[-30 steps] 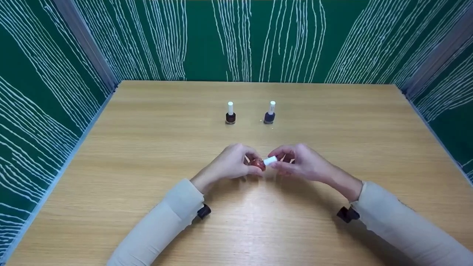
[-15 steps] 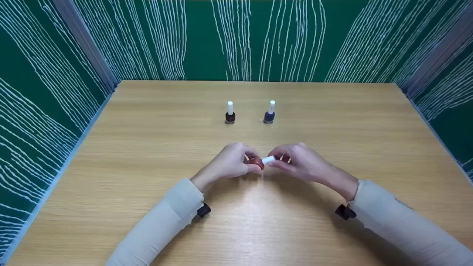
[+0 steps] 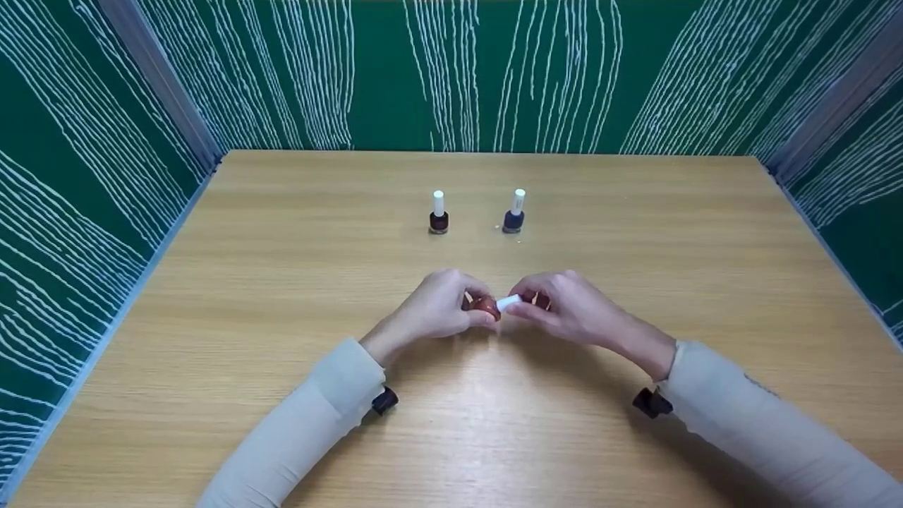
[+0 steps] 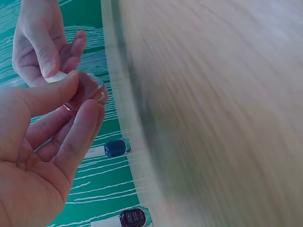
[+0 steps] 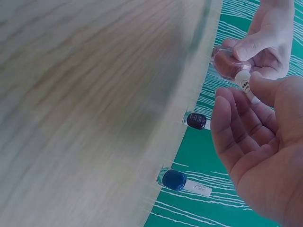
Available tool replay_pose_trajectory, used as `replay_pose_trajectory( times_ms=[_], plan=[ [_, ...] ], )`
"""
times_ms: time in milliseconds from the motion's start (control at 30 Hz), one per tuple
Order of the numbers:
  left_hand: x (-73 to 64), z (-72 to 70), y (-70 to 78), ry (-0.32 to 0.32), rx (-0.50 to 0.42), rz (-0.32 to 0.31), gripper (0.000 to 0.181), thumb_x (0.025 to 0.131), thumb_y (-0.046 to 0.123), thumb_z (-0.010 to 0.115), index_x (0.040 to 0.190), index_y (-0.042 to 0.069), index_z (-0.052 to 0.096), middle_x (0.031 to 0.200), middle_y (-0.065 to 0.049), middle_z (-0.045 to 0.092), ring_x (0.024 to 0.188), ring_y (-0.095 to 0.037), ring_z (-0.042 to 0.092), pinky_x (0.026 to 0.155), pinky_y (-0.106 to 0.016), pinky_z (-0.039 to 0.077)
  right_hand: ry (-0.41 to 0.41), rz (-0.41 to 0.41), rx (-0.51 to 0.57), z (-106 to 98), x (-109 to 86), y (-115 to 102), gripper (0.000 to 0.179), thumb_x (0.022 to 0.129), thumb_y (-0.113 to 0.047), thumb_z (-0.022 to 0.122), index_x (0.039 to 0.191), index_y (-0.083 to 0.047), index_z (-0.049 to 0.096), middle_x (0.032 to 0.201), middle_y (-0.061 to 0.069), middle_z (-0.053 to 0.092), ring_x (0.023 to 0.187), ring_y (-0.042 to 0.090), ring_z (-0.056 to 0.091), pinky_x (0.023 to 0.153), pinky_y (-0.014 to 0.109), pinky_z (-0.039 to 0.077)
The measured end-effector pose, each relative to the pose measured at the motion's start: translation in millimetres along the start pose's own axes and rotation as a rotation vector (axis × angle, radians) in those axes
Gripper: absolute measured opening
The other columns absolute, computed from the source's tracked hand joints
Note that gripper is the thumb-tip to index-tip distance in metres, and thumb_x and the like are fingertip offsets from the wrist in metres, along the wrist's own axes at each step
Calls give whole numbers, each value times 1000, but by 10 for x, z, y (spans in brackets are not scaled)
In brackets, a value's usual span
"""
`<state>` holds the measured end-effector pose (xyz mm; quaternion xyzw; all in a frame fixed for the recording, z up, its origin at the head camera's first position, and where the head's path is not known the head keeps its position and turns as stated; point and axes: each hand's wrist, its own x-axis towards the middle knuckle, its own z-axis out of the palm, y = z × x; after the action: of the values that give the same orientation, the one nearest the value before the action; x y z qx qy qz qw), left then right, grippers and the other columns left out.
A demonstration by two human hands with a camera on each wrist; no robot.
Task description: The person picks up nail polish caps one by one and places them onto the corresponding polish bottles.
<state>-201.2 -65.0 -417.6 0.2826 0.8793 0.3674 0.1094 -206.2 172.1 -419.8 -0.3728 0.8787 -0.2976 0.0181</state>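
My left hand (image 3: 446,305) grips the glass body of a reddish-brown nail polish bottle (image 3: 485,307) between thumb and fingers. The bottle is tilted on its side above the table, its white cap (image 3: 508,302) pointing right. With thumb and fingers my right hand (image 3: 564,307) pinches that cap, which sits against the bottle's neck. In the right wrist view small dark print shows on the cap (image 5: 243,81), and the polish bottle (image 5: 225,64) shows clear glass at its base. Whether the cap is screwed tight I cannot tell.
Farther back on the wooden table (image 3: 317,212) stand two upright nail polish bottles with white caps, a dark red bottle (image 3: 439,222) and a dark blue bottle (image 3: 513,221). Tiny pale specks lie near the blue one. A green wall (image 3: 384,77) with white lines rises behind.
Both hands have shifted very slightly left in the view, still holding the bottle and cap. The right hand's fingers have closed in a little around the cap. The standing bottles stay in place.
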Motion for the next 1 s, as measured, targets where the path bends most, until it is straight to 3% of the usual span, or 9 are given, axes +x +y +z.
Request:
replay_pose_trajectory(
  times_ms=[333, 400, 467, 600, 700, 833, 1000],
  plan=[
    [-18, 5, -14, 18, 33, 46, 7, 88, 18, 82, 89, 12, 78, 75, 7, 65, 71, -13, 55, 60, -23, 38, 36, -80, -65, 96, 3, 7, 22, 103, -29, 62, 93, -11, 70, 72, -10, 56, 61, 6, 49, 54, 25, 43],
    [-28, 4, -15, 19, 34, 40, 8, 88, 18, 82, 90, 11, 78, 74, 7, 64, 69, -12, 53, 59, -23, 37, 28, -68, -52, 118, 14, -2, 23, 104, -27, 60, 89, -11, 69, 69, -10, 53, 60, 5, 47, 53, 25, 41],
    [-37, 1, -16, 23, 42, 30, 9, 88, 20, 82, 92, 12, 79, 75, 7, 65, 69, -10, 52, 59, -22, 38, -3, -3, -4, 132, 28, -15, 28, 105, -28, 57, 85, -11, 66, 66, -10, 49, 57, 6, 45, 52, 25, 39],
    [-45, -9, -10, 39, 35, 20, 12, 88, 20, 82, 96, 12, 78, 79, 6, 66, 69, -9, 54, 58, -22, 39, -102, 237, 210, 144, 57, -45, 42, 108, -36, 48, 81, -6, 59, 57, -6, 45, 49, 10, 46, 47, 25, 34],
    [-44, -11, -5, 44, 24, 15, 10, 89, 19, 81, 95, 12, 78, 81, 5, 67, 68, -9, 55, 55, -21, 39, -158, 410, 428, 148, 71, -64, 51, 108, -43, 44, 75, -6, 52, 55, -3, 42, 45, 14, 44, 45, 25, 33],
    [-42, -8, 3, 38, 23, 9, 8, 89, 18, 81, 93, 12, 78, 79, 5, 67, 64, -7, 54, 53, -20, 39, -211, 524, 693, 154, 89, -77, 51, 109, -38, 42, 65, -12, 42, 56, -4, 35, 45, 12, 40, 45, 24, 34],
    [-45, -6, 19, 29, 26, 15, 8, 88, 19, 82, 90, 12, 77, 74, 6, 66, 58, -5, 48, 49, -21, 35, -246, 603, 900, 161, 99, -68, 43, 108, -29, 42, 69, -13, 50, 55, -4, 35, 41, 9, 42, 42, 22, 35]
  ],
)
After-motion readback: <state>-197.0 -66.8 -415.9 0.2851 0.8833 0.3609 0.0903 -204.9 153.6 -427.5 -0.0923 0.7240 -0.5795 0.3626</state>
